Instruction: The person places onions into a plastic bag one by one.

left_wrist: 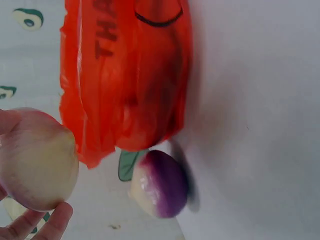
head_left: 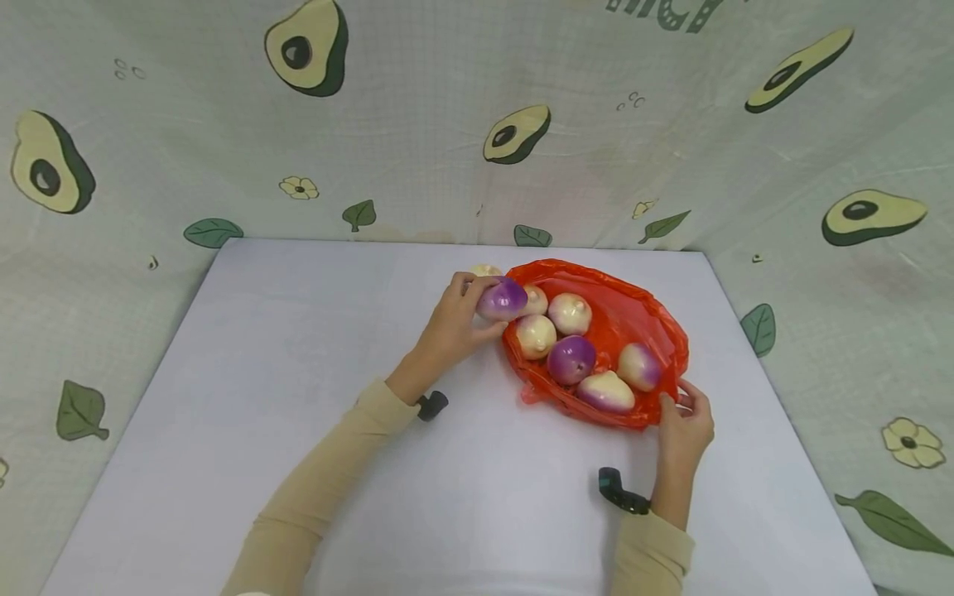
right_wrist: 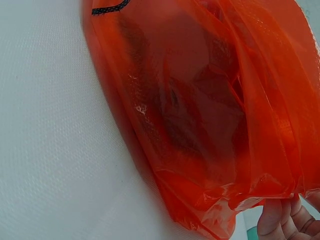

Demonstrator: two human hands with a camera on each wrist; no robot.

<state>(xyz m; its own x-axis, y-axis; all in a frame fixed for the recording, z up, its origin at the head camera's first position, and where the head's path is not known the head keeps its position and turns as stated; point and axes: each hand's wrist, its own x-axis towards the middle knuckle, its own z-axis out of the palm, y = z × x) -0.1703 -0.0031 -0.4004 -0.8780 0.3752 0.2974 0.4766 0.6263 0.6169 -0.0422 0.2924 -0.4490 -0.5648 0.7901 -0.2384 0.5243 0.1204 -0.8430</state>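
My left hand grips a purple-and-white turnip just above the left rim of a red plastic bag. In the left wrist view this turnip shows its pale side between thumb and fingers. The bag lies spread with its mouth upward, and several turnips sit inside, among them a purple one. At the bag's near right edge, my right hand pinches the rim; in the right wrist view its fingers meet the plastic. Another turnip rests on the table outside the bag, partly hidden in the head view.
A white table carries everything. Behind and beside it hangs a pale cloth printed with avocados and leaves. Dark wrist mounts stick out from both wrists.
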